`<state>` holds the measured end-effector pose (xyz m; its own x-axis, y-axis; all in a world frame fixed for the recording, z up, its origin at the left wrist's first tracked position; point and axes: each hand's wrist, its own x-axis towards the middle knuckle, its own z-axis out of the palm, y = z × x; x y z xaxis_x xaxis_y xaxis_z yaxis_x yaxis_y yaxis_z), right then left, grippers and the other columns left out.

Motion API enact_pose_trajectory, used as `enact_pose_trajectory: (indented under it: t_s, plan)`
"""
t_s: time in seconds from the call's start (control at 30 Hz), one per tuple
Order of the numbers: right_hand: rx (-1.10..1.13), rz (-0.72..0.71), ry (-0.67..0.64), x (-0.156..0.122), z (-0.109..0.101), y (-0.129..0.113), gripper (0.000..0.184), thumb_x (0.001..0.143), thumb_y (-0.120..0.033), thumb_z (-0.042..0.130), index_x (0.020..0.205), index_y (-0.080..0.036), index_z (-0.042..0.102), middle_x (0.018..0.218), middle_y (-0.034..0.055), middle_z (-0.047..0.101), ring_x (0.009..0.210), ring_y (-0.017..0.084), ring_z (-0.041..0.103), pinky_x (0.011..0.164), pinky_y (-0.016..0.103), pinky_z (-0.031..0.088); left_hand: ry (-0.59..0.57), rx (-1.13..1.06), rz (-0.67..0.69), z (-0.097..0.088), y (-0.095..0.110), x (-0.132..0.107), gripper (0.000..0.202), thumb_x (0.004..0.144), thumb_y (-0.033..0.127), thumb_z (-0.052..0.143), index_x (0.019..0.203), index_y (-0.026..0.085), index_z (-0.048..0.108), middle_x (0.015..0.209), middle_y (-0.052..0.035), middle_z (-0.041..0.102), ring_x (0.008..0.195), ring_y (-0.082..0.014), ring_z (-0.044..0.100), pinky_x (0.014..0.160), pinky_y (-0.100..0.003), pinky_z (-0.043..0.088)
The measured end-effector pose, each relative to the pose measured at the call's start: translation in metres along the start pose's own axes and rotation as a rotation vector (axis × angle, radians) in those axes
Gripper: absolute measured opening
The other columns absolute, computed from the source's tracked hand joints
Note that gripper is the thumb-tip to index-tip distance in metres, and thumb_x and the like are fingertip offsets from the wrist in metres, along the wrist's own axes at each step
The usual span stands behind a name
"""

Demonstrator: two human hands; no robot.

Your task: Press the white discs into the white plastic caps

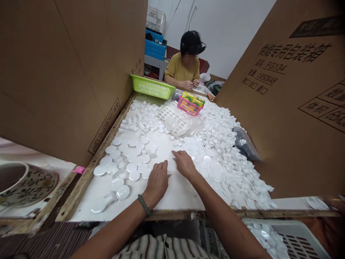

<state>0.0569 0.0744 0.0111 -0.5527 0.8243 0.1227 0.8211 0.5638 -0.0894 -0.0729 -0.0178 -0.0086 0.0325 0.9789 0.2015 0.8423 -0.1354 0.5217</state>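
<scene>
A glossy white plastic disc (171,166) is between my two hands, low over the white tabletop. My left hand (157,181), with a beaded bracelet at the wrist, has its fingers bent together against the disc's left side. From the right, my right hand (184,164) curls its fingers at the disc's other edge; its forefinger points left and its thumb is hidden. Left of my hands lies a loose group of white round pieces (131,167), some with short stems. A much larger heap of similar white pieces (215,158) spreads over the right side.
Tall cardboard boxes (67,68) wall in both sides. A clear plastic bag (179,120), a pink basket (190,107) with yellow packets and a green basket (153,88) stand farther back. Across the table sits another person (185,66). Below right is a grey crate (302,237).
</scene>
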Motion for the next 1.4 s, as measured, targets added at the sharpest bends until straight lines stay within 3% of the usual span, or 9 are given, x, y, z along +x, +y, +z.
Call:
enact_pose_trajectory:
  t_s: [0.2,0.37,0.47,0.6,0.77,0.97,1.4]
  plan:
    - [0.341,0.052,0.198,-0.049,0.004,-0.004,0.044,0.089,-0.022,0.039,0.133,-0.018,0.036,0.095,0.0077,0.051,0.077,0.016,0.052,0.065,0.028,0.047,-0.066,-0.02,-0.06,-0.003,0.007,0.005,0.045,0.08,0.017,0.053,0.122,0.012,0.04,0.106,-0.0107,0.058,0.095,-0.0247,0.049,0.08,-0.035,0.041]
    - [0.41,0.097,0.213,-0.076,0.006,-0.008,0.023,0.086,-0.022,0.045,0.107,-0.019,0.054,0.091,0.0062,0.047,0.076,0.016,0.051,0.065,0.028,0.047,-0.064,-0.062,-0.044,0.005,0.008,0.01,0.044,0.078,0.015,0.054,0.121,0.012,0.042,0.105,-0.0101,0.059,0.097,-0.0238,0.048,0.083,-0.035,0.041]
    - [0.415,0.135,0.241,-0.082,0.008,-0.007,0.011,0.084,-0.023,0.05,0.092,-0.018,0.056,0.087,0.0049,0.047,0.077,0.017,0.05,0.068,0.029,0.045,-0.021,-0.121,-0.041,0.011,0.004,0.008,0.044,0.078,0.013,0.054,0.12,0.014,0.043,0.105,-0.0085,0.059,0.097,-0.0224,0.049,0.083,-0.035,0.042]
    - [0.461,0.141,0.29,-0.082,0.01,-0.004,0.006,0.083,-0.023,0.052,0.086,-0.018,0.054,0.089,0.0051,0.048,0.078,0.016,0.05,0.068,0.027,0.043,0.031,-0.203,-0.054,0.017,-0.002,0.006,0.047,0.076,0.013,0.056,0.12,0.018,0.041,0.102,-0.0062,0.059,0.093,-0.0202,0.051,0.079,-0.034,0.045]
    - [0.537,0.106,0.25,-0.075,0.01,-0.004,0.01,0.086,-0.021,0.045,0.081,-0.019,0.053,0.083,0.0027,0.051,0.065,0.012,0.049,0.063,0.025,0.041,0.053,-0.258,-0.057,0.021,-0.006,0.007,0.048,0.075,0.015,0.057,0.119,0.021,0.04,0.1,-0.0042,0.06,0.091,-0.0193,0.052,0.078,-0.034,0.045]
    - [0.557,0.067,0.288,-0.062,0.01,-0.006,0.013,0.088,-0.021,0.044,0.086,-0.019,0.057,0.087,0.0042,0.059,0.079,0.015,0.054,0.07,0.026,0.042,0.038,-0.279,-0.035,0.018,-0.006,0.006,0.047,0.075,0.016,0.058,0.119,0.02,0.041,0.102,-0.0045,0.06,0.091,-0.0188,0.051,0.08,-0.034,0.044]
    - [0.191,-0.113,0.025,-0.051,-0.002,-0.012,0.019,0.08,-0.006,0.044,0.073,-0.018,0.057,0.073,0.0023,0.06,0.073,0.015,0.052,0.068,0.026,0.035,-0.011,-0.298,-0.079,0.015,-0.002,0.006,0.042,0.079,0.012,0.052,0.12,0.017,0.04,0.098,-0.0064,0.061,0.093,-0.0181,0.051,0.081,-0.032,0.044]
